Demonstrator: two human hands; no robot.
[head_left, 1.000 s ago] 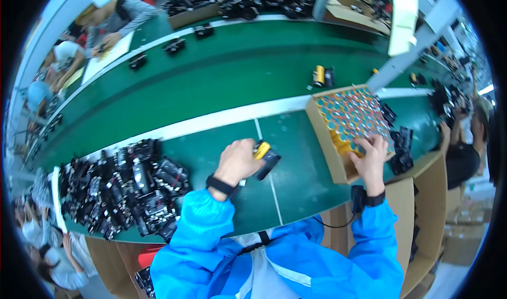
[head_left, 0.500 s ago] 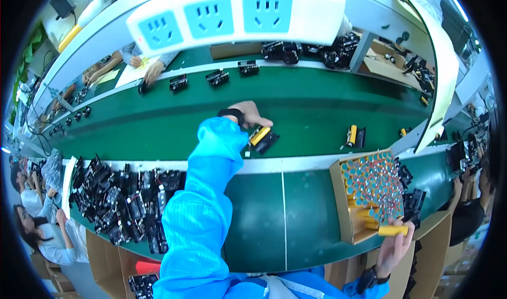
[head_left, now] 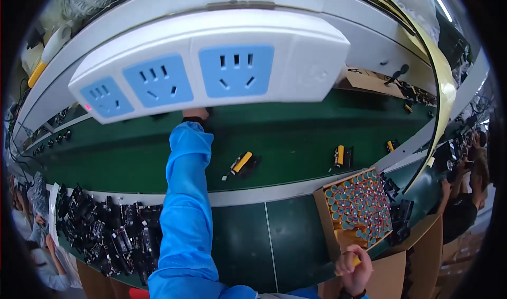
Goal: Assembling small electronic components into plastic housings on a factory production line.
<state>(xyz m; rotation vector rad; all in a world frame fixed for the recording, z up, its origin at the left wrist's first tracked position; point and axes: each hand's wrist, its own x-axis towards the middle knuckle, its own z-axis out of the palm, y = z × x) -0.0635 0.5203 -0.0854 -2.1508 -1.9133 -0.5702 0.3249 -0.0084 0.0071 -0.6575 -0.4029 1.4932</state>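
Nearest the body, the right hand (head_left: 355, 271) is held low by the near corner of a shallow cardboard box (head_left: 325, 226), its fingers curled closed around a yellow cell (head_left: 357, 260). Only parts of the cell can be seen between the fingers. A stiff, smooth cylinder is suggested, probably dense for its size and a little slippery; it is best gripped around the middle of the barrel, with its ends and any attached leads spared from pulling or bending.

In the box, upright cells (head_left: 362, 196) are packed closely, thin red strands being seen among their tops. Dark parts (head_left: 402, 218) are set just beside the box, on its right. To the left, black housings (head_left: 113, 238) are heaped on the green bench; hard, light plastic is likely, with fragile small fittings, so a hold by the outer shell is advisable.

Farther off, past the pale ledge (head_left: 253, 195), an assembly with a yellow cell (head_left: 243, 162) is laid at a slant on the green belt (head_left: 296, 135); a second assembly (head_left: 339, 156) is placed to its right. The left hand (head_left: 196, 113) is stretched over the belt, its fingers hidden by a white power strip (head_left: 303, 61); how far it is opened, or whether anything is held, cannot be told.
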